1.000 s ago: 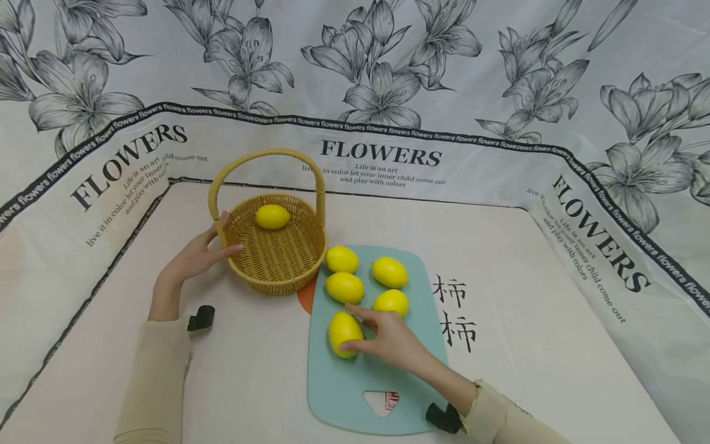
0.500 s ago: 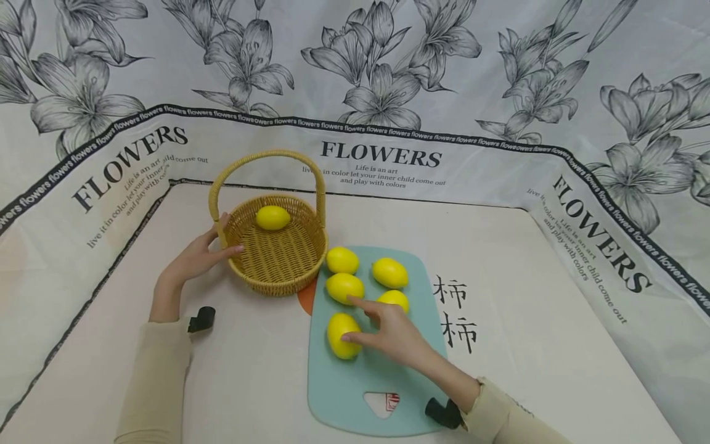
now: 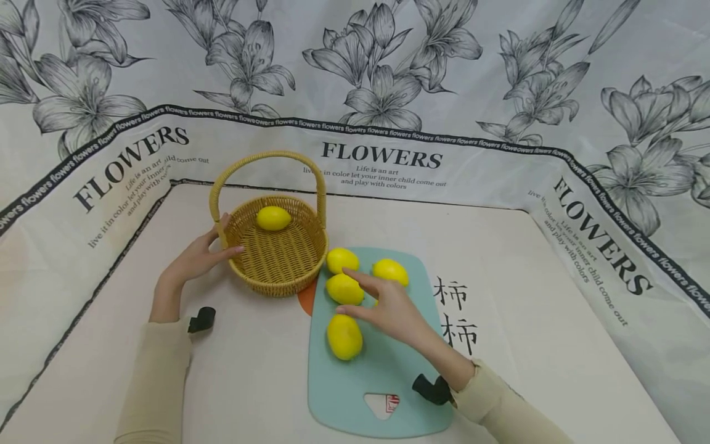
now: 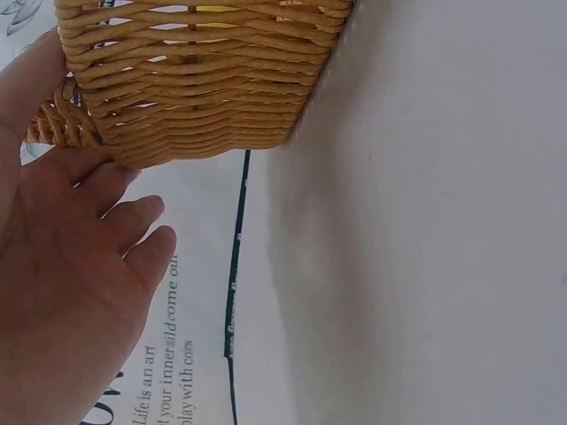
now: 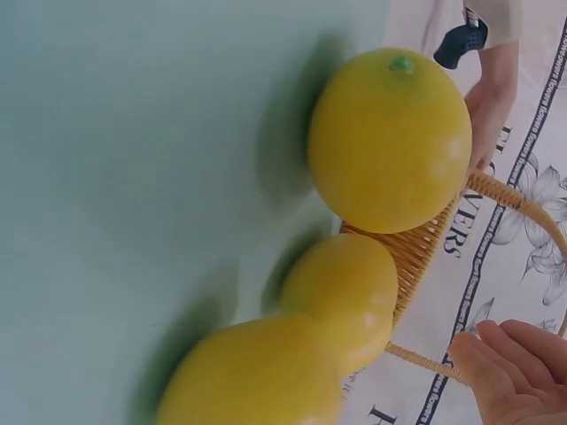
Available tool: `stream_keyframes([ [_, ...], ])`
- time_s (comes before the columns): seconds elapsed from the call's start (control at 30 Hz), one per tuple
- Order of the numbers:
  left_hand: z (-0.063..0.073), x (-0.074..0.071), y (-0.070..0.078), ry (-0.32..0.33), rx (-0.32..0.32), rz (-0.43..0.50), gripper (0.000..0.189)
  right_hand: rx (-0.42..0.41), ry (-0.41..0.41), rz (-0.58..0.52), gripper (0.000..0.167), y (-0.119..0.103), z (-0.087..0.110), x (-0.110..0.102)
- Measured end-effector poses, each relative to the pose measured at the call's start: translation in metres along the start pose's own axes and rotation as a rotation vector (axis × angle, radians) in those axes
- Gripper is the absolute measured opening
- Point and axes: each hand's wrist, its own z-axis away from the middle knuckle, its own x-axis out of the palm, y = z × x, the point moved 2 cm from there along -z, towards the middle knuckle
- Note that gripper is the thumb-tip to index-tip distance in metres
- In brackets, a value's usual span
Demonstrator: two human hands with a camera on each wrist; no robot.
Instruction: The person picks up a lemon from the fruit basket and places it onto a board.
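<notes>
My left hand (image 3: 194, 259) holds the rim of a wicker basket (image 3: 280, 286), thumb inside and fingers outside; the left wrist view has these fingers against the woven wall (image 4: 204, 97). One yellow lemon (image 3: 273, 218) lies in the basket. My right hand (image 3: 395, 311) hovers over the blue cutting board (image 3: 338, 394), thumb and forefinger spread apart with nothing between them. Beneath and beyond it lie a near lemon (image 3: 344, 338), a middle one (image 3: 345, 290), a far left one (image 3: 341, 260) and a far right one (image 3: 391, 271). Another lemon is almost wholly hidden behind the hand.
The basket's tall arched handle (image 3: 267, 154) rises above its bowl. It stands against the far left corner of the board. A white cloth printed with flowers (image 3: 383, 98) forms the back wall. Black characters (image 3: 459, 333) mark the pale table right of the board.
My right hand has lifted off the near lemon and moved away from me, toward the middle lemons. That near lemon has turned slightly. The left hand and basket stay put.
</notes>
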Motion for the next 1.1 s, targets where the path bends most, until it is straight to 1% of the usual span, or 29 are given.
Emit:
stream_keyframes([
  [0.23, -0.001, 0.001, -0.001, -0.002, 0.000, 0.004, 0.090, -0.043, 0.022, 0.026, 0.069, -0.007, -0.014, 0.000],
  [0.5, -0.002, 0.002, -0.004, 0.001, 0.000, 0.009, 0.091, -0.033, 0.037, 0.032, 0.068, -0.009, -0.029, 0.002],
  [0.73, -0.002, 0.001, -0.005, 0.006, -0.011, 0.007, 0.091, -0.009, 0.029, 0.037, 0.069, -0.012, -0.042, 0.004],
  [1.1, -0.002, 0.002, -0.005, 0.006, -0.001, 0.013, 0.091, -0.067, 0.033, 0.007, 0.066, -0.020, -0.064, 0.008],
])
